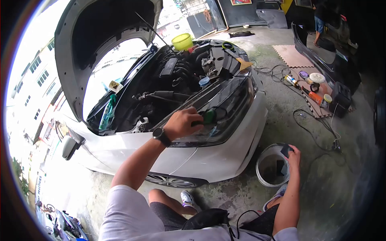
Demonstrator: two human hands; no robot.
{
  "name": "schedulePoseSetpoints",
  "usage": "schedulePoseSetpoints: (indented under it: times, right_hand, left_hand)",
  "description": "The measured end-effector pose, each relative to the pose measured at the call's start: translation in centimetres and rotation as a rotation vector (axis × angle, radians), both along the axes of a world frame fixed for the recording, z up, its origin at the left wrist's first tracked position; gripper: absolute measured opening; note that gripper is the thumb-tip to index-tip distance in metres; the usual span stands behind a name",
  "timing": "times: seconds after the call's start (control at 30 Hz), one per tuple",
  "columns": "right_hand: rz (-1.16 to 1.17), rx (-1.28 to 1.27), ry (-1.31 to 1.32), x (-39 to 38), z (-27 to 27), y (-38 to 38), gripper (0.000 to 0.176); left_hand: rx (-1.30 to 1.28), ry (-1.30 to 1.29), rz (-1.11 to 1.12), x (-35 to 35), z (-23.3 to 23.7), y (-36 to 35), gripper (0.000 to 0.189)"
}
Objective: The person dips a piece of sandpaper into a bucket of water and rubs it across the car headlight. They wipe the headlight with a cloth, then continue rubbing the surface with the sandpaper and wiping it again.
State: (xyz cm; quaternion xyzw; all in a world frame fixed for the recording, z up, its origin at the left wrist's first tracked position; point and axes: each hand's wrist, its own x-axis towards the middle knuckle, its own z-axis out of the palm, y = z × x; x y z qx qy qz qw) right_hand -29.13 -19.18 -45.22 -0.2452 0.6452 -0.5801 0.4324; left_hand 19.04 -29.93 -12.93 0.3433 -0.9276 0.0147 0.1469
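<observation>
My left hand [184, 123], with a watch on its wrist, is closed around a dark green object [209, 116] whose kind I cannot make out. It is held over the headlight [235, 106] of a white car [217, 164]. My right hand [294, 156] pinches a dark, flat, square piece [286, 150], possibly sandpaper, at the right rim of a white bucket [261, 175]. Liquid appears to stand in the bucket, with a dark rectangular shape visible inside.
The raised hood [68, 60] leans over the engine bay [173, 72]. A yellow-green tub [182, 41] and a teal spray bottle [107, 112] sit on the car. Cables [303, 124] and an orange tool [315, 97] lie at right. Another person [319, 22] stands far back.
</observation>
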Motion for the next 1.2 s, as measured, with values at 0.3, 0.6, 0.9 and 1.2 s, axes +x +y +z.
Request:
schedulePoseSetpoints:
  times: [0.3,0.6,0.9,1.2]
  right_hand:
    - [0.106,-0.183,-0.168,9.6,6.0,2.4,0.028]
    - [0.293,-0.902,1.063,30.0,24.7,-1.0,0.036]
    - [0.553,-0.731,1.493,33.3,24.6,-4.6,0.042]
    - [0.666,-0.715,1.539,36.3,26.7,-5.5,0.042]
  left_hand:
    - [0.08,0.159,0.002,11.6,4.1,3.2,0.019]
    - [0.477,0.284,-0.013,12.6,7.3,-4.2,0.027]
    - [0.326,-0.05,-0.26,11.7,5.4,-7.6,0.041]
    - [0.563,0.517,-0.352,13.0,5.7,-8.0,0.045]
